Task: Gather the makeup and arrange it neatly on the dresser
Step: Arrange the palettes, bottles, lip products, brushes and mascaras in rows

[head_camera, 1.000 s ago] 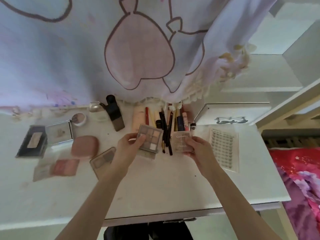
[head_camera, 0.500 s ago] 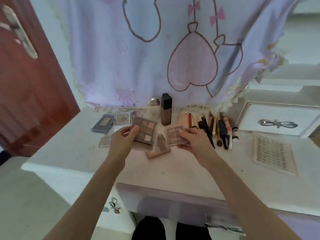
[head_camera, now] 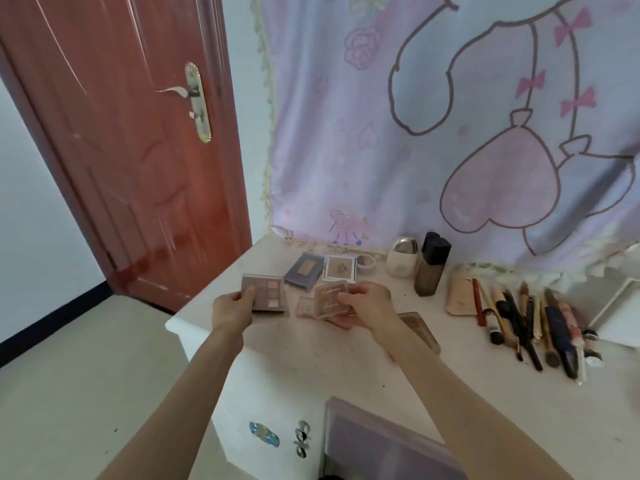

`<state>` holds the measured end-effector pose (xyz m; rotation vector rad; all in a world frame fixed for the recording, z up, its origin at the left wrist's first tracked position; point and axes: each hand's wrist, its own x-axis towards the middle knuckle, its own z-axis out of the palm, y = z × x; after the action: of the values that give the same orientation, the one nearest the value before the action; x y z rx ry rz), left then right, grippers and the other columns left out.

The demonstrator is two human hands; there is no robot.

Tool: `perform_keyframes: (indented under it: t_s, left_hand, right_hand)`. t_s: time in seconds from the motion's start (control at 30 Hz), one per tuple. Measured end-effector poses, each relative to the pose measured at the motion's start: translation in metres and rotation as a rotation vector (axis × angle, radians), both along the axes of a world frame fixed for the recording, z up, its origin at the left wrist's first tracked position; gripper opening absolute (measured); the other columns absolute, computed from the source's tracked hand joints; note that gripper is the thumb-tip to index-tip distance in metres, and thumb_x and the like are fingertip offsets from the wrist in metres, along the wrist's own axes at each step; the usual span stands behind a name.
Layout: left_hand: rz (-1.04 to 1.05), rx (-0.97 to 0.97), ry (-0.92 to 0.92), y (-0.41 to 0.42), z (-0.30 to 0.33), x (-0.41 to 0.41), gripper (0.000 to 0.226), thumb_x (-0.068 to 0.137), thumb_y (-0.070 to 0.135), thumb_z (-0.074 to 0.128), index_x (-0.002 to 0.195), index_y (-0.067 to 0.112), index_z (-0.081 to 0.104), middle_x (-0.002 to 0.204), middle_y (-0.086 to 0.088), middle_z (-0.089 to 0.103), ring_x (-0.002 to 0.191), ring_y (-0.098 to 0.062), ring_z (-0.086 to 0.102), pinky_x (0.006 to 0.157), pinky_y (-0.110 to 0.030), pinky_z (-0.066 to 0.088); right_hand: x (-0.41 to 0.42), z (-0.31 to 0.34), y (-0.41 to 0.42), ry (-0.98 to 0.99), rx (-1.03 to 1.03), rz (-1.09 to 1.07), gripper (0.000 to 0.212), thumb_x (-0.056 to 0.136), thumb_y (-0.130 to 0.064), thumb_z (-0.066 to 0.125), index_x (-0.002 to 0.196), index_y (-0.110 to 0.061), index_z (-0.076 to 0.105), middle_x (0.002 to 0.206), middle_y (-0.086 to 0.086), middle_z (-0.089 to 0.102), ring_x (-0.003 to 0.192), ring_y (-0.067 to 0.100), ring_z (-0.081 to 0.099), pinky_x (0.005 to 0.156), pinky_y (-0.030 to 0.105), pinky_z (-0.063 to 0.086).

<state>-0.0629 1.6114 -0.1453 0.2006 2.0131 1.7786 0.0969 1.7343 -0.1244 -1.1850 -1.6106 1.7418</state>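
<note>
My left hand (head_camera: 232,309) grips an eyeshadow palette (head_camera: 268,294) with brown and beige pans, held over the left end of the white dresser (head_camera: 311,362). My right hand (head_camera: 363,303) holds a small pink compact (head_camera: 329,299) with script on its lid, just right of the palette. Under my right hand lie more flat pink cases, partly hidden. Behind them sit a dark palette (head_camera: 303,270) and a clear square compact (head_camera: 340,268). A row of brushes and pencils (head_camera: 526,323) lies to the right.
A white jar (head_camera: 401,257) and a dark-capped foundation bottle (head_camera: 431,265) stand at the back by the pink curtain (head_camera: 450,133). A brown palette (head_camera: 420,330) lies beside my right forearm. A red door (head_camera: 131,150) stands at the left. A drawer front (head_camera: 381,445) shows below.
Both hands have carried the palette and the compact leftward to the dresser's left end, and my view has swung left so the door now shows.
</note>
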Motion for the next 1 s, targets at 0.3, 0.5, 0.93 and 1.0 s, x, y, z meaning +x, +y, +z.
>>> perform_keyframes:
  t_s: [0.3, 0.5, 0.93, 1.0]
  left_hand:
    - [0.052, -0.155, 0.102, 0.022, -0.021, -0.043, 0.029, 0.091, 0.022, 0.052, 0.071, 0.004, 0.061, 0.072, -0.014, 0.06, 0.071, -0.028, 0.056, 0.072, -0.038, 0.051]
    - [0.071, -0.288, 0.222, 0.018, -0.024, -0.064, 0.036, 0.092, 0.022, 0.048, 0.059, 0.008, 0.046, 0.055, -0.005, 0.04, 0.056, -0.025, 0.037, 0.054, -0.03, 0.031]
    - [-0.045, -0.754, 0.55, 0.015, -0.027, -0.056, 0.043, 0.094, 0.036, 0.046, 0.129, 0.011, 0.049, 0.135, -0.015, 0.036, 0.125, -0.035, 0.028, 0.103, -0.043, 0.021]
    - [-0.105, -0.716, 0.634, 0.023, -0.023, -0.05, 0.044, 0.093, 0.034, 0.047, 0.133, 0.015, 0.046, 0.137, -0.012, 0.036, 0.126, -0.033, 0.027, 0.104, -0.044, 0.02]
  right_hand:
    - [-0.047, -0.02, 0.026, -0.247, 0.21, 0.003, 0.024, 0.086, -0.013, 0.064, 0.106, -0.007, 0.053, 0.095, 0.009, 0.062, 0.084, 0.024, 0.064, 0.067, 0.033, 0.057]
    - [-0.052, -0.027, 0.025, -0.466, 0.597, 0.05, 0.012, 0.09, -0.017, 0.053, 0.098, -0.009, 0.056, 0.098, 0.005, 0.058, 0.087, 0.02, 0.053, 0.074, 0.032, 0.044]
    - [-0.042, -0.06, 0.006, -0.503, 1.236, 0.245, 0.031, 0.083, -0.032, 0.047, 0.09, -0.016, 0.073, 0.097, 0.002, 0.071, 0.09, 0.023, 0.068, 0.081, 0.038, 0.053]
    - [-0.039, -0.061, 0.01, -0.511, 1.261, 0.266, 0.037, 0.083, -0.033, 0.042, 0.092, -0.015, 0.073, 0.098, 0.003, 0.071, 0.093, 0.023, 0.068, 0.085, 0.042, 0.052]
